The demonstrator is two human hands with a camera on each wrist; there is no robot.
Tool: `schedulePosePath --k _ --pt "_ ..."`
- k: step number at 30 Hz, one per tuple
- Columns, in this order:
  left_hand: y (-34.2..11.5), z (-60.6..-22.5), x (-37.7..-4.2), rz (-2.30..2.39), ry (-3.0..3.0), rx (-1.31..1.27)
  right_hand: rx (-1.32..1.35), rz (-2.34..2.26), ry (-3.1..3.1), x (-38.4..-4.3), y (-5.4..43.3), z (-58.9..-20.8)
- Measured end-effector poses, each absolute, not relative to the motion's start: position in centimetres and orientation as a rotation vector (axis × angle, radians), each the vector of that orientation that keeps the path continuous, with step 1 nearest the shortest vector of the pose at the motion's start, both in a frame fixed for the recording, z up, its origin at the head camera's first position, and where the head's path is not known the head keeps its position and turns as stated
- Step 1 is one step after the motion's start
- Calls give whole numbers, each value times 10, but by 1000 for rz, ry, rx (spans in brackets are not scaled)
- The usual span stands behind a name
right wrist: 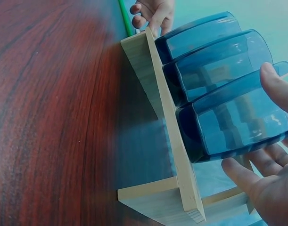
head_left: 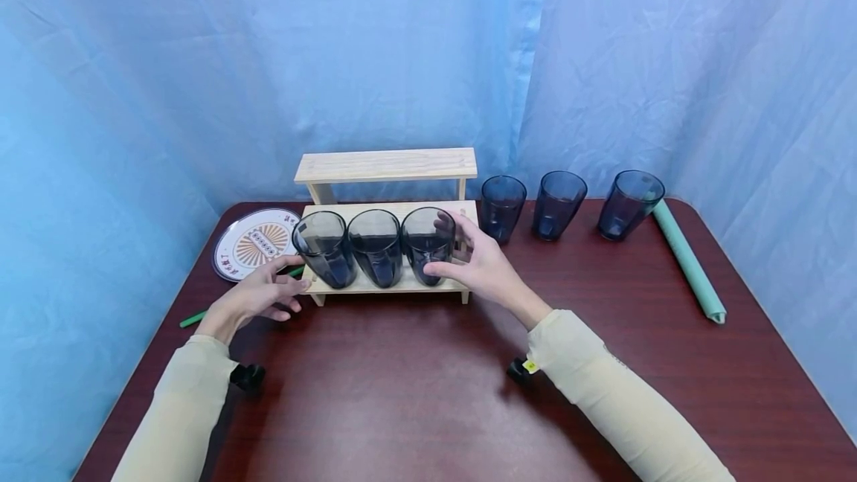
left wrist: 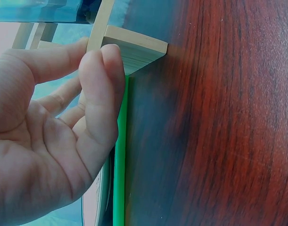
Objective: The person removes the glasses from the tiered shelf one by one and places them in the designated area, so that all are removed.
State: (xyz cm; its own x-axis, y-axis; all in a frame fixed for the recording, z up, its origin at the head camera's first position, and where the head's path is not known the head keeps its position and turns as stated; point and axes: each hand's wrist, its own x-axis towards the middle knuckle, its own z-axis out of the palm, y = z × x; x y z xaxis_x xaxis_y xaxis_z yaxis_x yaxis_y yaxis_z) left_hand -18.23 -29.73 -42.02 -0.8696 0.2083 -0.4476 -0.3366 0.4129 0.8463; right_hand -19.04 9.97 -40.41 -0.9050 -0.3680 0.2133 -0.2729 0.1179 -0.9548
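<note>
To the left of the two-step pale wooden stand (head_left: pixel 386 164), you have a round white plate with a dark blue rim and orange rays (head_left: pixel 234 236), and a thin bright green stick (head_left: pixel 193 320) that passes behind your left hand (head_left: pixel 257 290). That hand pinches the stand's left front corner, your thumb and fingers on either side of the board. On the stand's lower step, three tapered smoke-blue glasses stand side by side in a row: the left glass (head_left: pixel 323 251), the middle glass (head_left: pixel 375 248) and the right glass (head_left: pixel 427 244). Your right hand (head_left: pixel 485 266) holds the right glass from its outer side, the thumb in front and the fingers bent behind. Right of the stand, three dark blue tapered glasses (head_left: pixel 559 205) stand on the dark red wooden table (head_left: pixel 402 378), the first just beside the stand and the last set farther off. Farthest right of the stand lies a long pale green roll (head_left: pixel 689 262), and light blue curtains (head_left: pixel 402 43) hang behind the stand.
</note>
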Motion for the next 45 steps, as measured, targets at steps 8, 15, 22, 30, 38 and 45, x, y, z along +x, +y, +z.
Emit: schedulePosePath --k 8,15,22,30,38,45 --pt "-297 -421 -182 1472 2176 -112 -656 -1924 2296 -191 100 -406" --pt "-298 -422 -183 1461 2183 -112 -660 -1943 2279 -191 101 -405" --pt "-299 -422 -185 1458 2189 -120 -632 -1972 2256 -189 101 -402" --pt "-298 -420 -185 1466 2185 -105 -632 -1973 2272 -191 101 -403" --pt "-299 -423 -184 1470 2175 -109 -576 -2004 2363 -186 105 -406" --pt "-298 -423 -184 1464 2184 -118 -624 -2032 2336 -183 113 -395"
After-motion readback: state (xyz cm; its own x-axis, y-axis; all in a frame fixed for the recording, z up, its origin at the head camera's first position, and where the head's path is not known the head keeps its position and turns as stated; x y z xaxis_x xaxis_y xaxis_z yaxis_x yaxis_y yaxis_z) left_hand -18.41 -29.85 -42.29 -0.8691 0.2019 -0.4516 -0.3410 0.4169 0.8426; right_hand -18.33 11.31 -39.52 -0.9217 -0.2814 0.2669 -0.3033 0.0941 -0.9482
